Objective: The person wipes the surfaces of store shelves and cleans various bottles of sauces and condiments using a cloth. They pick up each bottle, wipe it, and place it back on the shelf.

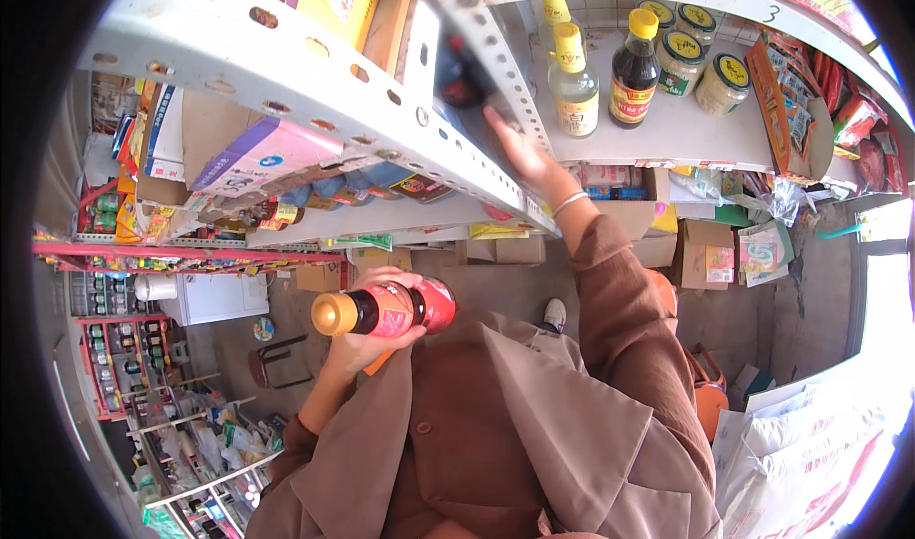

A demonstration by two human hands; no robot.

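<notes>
My left hand (357, 349) is wrapped around a dark sauce bottle (389, 312) with a gold cap and a red and orange label. The bottle is held in front of my jacket, its cap pointing left. My right hand (520, 149) reaches up to the shelf unit beside a perforated metal upright (493, 46), which partly hides its fingers. A dark bottle (461, 74), blurred and partly covered, stands just beyond its thumb; whether they touch is unclear. Right of this hand stand a clear white-vinegar bottle (574, 88) and a dark sauce bottle with a yellow cap (634, 74).
Several lidded glass jars (680, 60) and an orange carton of packets (786, 103) share the right shelf. A perforated metal shelf edge (286, 103) crosses at left. Cardboard boxes (704, 249) stand low behind. A stool (268, 364) and a white cabinet (221, 297) are at left.
</notes>
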